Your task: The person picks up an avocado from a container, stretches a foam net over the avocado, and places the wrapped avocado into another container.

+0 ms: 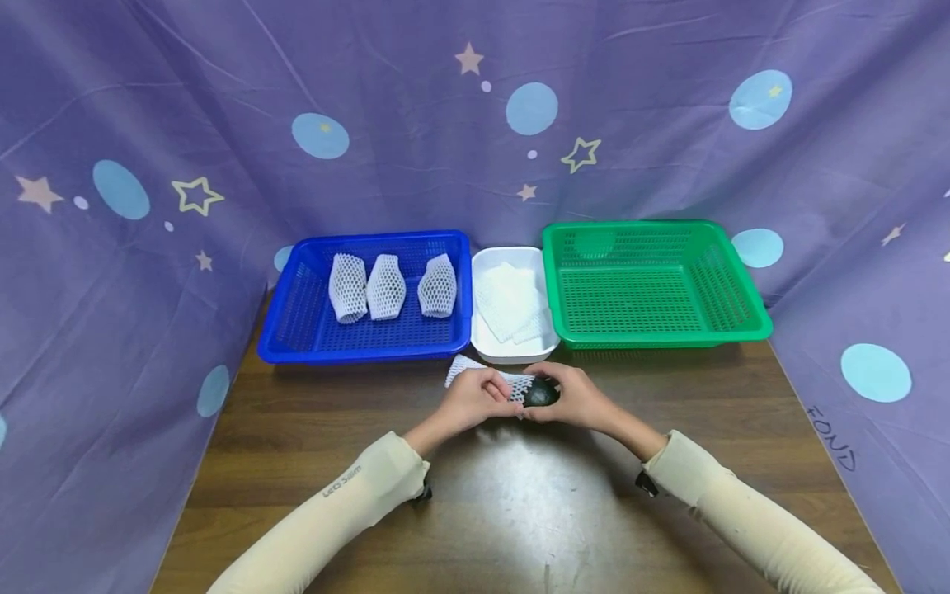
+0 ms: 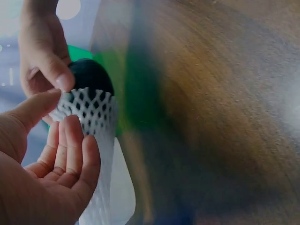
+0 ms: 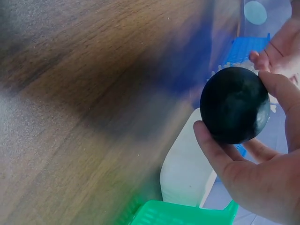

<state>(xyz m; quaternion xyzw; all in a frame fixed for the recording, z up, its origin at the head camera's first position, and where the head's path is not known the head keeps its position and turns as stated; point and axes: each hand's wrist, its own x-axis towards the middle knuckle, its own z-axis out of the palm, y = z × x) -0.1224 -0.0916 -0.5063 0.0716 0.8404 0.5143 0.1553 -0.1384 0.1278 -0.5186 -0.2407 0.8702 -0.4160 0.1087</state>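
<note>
A dark, smooth avocado (image 3: pixel 234 105) sits partly inside a white foam net sleeve (image 2: pixel 96 110), its rounded end bare. My right hand (image 1: pixel 579 398) grips that bare end between thumb and fingers, just above the table. On the other side, my left hand (image 1: pixel 478 398) holds the sleeve near its mouth with thumb and bent fingers, as the left wrist view shows from close by. The rest of the sleeve trails leftward past the left hand in the head view. Part of the avocado is hidden by the net and the fingers.
A blue basket (image 1: pixel 364 356) at the back left holds three bulging white foam nets (image 1: pixel 386 287). Beside it, a white tray (image 1: pixel 512 353) contains flat foam nets (image 1: pixel 508 301). At the back right stands a green basket (image 1: pixel 660 337). A patterned curtain (image 1: pixel 416 99) surrounds the wooden table (image 1: pixel 519 511).
</note>
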